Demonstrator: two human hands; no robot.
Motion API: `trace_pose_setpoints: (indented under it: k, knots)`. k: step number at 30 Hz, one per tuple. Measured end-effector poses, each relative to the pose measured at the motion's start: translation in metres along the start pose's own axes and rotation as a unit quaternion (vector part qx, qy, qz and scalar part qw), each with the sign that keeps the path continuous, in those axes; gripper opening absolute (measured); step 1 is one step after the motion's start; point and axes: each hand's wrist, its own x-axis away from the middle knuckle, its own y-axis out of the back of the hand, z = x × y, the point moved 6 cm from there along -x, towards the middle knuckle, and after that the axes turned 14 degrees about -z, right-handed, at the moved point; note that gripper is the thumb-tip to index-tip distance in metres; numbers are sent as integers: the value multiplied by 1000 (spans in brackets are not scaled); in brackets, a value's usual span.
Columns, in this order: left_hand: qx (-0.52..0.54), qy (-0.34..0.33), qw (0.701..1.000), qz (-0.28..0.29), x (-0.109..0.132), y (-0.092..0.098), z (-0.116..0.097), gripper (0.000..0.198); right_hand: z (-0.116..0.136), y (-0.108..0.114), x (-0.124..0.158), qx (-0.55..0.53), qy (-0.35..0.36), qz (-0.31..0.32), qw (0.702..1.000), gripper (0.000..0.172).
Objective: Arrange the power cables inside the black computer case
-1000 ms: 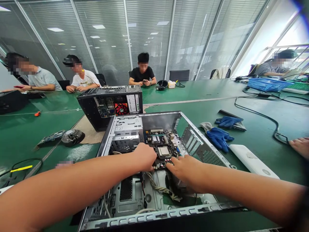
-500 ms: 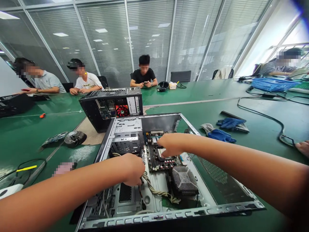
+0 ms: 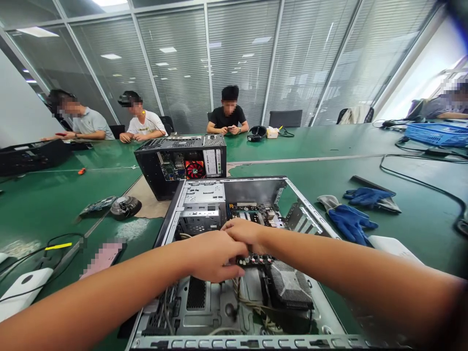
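My left hand (image 3: 215, 256) reaches over the left edge of the motherboard (image 3: 256, 259) inside an open computer case (image 3: 223, 345) lying on its side. Its thumb and index finger are apart, with nothing visible between them. Touching or just behind it, my right hand (image 3: 244, 231) has its fingers curled down, their tips hidden by the left hand. Whether it holds anything does not show. Twisted cables (image 3: 252, 303) run below the hands on the case floor. A finned heatsink (image 3: 291, 285) sits to the right of the cables, in the near part of the case.
Behind stands a second computer tower (image 3: 153, 178) with a red fan (image 3: 195, 169). Blue work gloves (image 3: 349, 222) lie to the right, a round cooler (image 3: 125, 207) and a pink phone-like slab (image 3: 104, 258) to the left. A blue basket (image 3: 435, 134) is far right. Several people sit around the table.
My left hand has moved right and slightly up, away from the twisted cables, and its fingers have spread. My right hand has shifted left to meet it. The view has turned slightly left.
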Motion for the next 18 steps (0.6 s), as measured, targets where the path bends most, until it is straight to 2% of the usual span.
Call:
trace_pose_setpoints:
  k: [2, 4, 6, 9, 12, 14, 16, 18]
  knots:
    - [58, 18, 994, -94, -2, 14, 0, 19, 3, 5, 9, -21, -9, -4, 1000, 9]
    - [86, 76, 974, -194, -2, 29, 7, 19, 11, 16, 17, -52, 10, -18, 998, 10]
    - [119, 142, 940, -285, -1, 43, 18, 24, 16, 31, 27, -94, 2, -42, 995, 11]
    - [202, 213, 867, -402, -2, 61, 35, 21, 22, 55, 43, -138, -17, -109, 984, 29]
    - [264, 287, 811, -436, -12, 67, 54, 18, 35, 62, 63, -174, 10, -122, 977, 35]
    - [265, 307, 798, -445, -20, 69, 63, 15, 47, 57, 77, -190, 40, -89, 977, 29]
    - [239, 286, 797, -475, -26, 72, 67, 14, 58, 51, 91, -189, 58, -54, 979, 21]
    - [213, 277, 782, -515, -26, 74, 74, 15, 66, 48, 104, -187, 70, -20, 980, 16]
